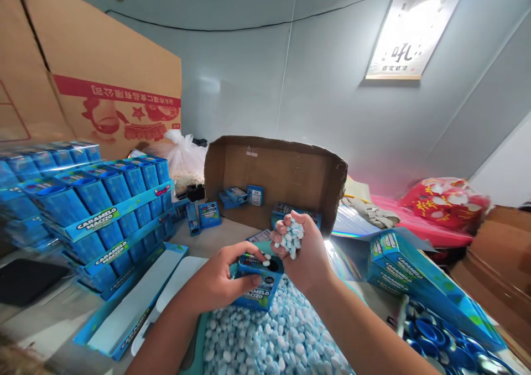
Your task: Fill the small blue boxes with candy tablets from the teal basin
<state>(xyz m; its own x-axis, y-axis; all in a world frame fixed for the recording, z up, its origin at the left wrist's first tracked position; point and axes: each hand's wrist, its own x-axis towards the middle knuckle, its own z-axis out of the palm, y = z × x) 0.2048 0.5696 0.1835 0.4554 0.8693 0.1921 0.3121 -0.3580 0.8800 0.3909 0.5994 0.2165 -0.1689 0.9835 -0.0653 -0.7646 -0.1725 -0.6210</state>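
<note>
My left hand (232, 278) grips a small blue candy box (257, 295) marked "Caramelo Macizo", thumb across its front. A dark opening shows in the top of the box, and a few pale candies (266, 260) lie by it. Just above and to the right, my right hand (305, 248) is closed around a handful of pale blue and white candies (293, 237). Below both hands is a teal tub (199, 339) heaped with the same candies, and the box is over it.
Trays of upright blue boxes (95, 203) are stacked at left, beside an empty display tray (133, 303). A cardboard carton (265, 170) on its side holds several blue boxes. At right are folded display cartons (427, 281) and blue round lids (431, 331).
</note>
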